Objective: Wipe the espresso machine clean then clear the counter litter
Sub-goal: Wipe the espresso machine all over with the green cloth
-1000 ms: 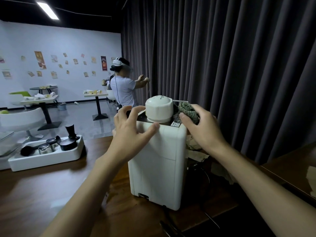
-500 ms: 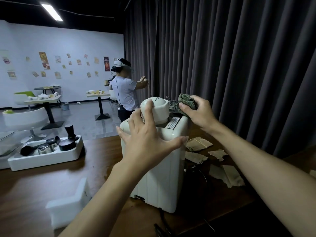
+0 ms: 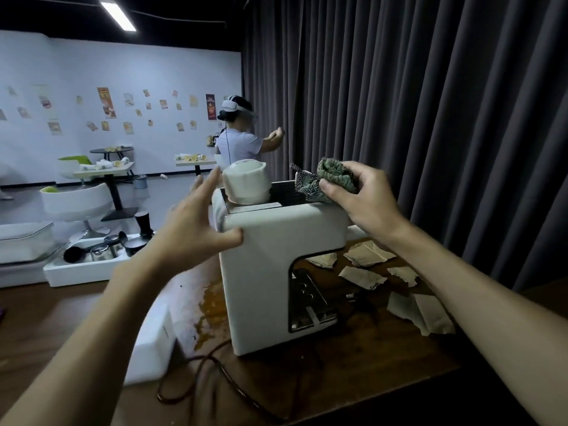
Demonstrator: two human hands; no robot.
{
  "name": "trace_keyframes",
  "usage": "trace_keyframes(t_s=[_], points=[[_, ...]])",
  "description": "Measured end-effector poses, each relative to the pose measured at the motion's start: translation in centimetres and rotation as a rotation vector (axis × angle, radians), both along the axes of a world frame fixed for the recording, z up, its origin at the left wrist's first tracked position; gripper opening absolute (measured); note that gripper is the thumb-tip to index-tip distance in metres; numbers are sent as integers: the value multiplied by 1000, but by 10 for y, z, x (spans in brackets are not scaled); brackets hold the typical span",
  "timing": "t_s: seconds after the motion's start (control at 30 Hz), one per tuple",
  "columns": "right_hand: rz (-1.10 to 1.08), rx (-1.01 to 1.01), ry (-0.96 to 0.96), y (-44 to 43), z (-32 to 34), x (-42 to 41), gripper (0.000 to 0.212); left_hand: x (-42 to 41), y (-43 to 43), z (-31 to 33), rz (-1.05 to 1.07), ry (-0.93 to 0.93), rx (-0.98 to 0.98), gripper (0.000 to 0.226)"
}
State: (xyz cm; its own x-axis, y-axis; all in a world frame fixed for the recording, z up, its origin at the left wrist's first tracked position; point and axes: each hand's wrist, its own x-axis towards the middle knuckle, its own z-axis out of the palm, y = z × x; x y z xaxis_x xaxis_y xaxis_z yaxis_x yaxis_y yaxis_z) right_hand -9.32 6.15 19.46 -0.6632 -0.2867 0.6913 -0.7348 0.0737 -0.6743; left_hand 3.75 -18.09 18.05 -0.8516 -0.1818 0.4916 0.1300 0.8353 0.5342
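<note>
Espresso machine (image 3: 276, 272) sits white on the wooden counter (image 3: 384, 373), and the left hand (image 3: 196, 229) braces its upper left corner, fingers spread wide, thumb against the edge. Right hand (image 3: 365, 201) is bunched tight around a green cloth (image 3: 335, 176) at the right end of the machine's top. Torn paper scraps (image 3: 365, 276) lie just right of the machine, near its base

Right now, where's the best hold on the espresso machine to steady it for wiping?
Probably the upper left corner of the espresso machine, from the left, as the left hand does: flat walls, rounded edge, clear of the cloth in the right hand and the brew recess.
</note>
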Motion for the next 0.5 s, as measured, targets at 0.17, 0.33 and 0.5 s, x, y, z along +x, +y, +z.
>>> trace_keyframes(t_s=[0.17, 0.33, 0.5], points=[[-1, 4, 17, -15, -4, 17, 24, 4, 21, -24, 115, 114, 118, 70], [22, -36, 9, -18, 0, 39, 21, -1, 3, -27, 48, 167, 251, 47], [88, 51, 11, -26, -5, 67, 21, -5, -13, -26, 84, 155, 213, 29]])
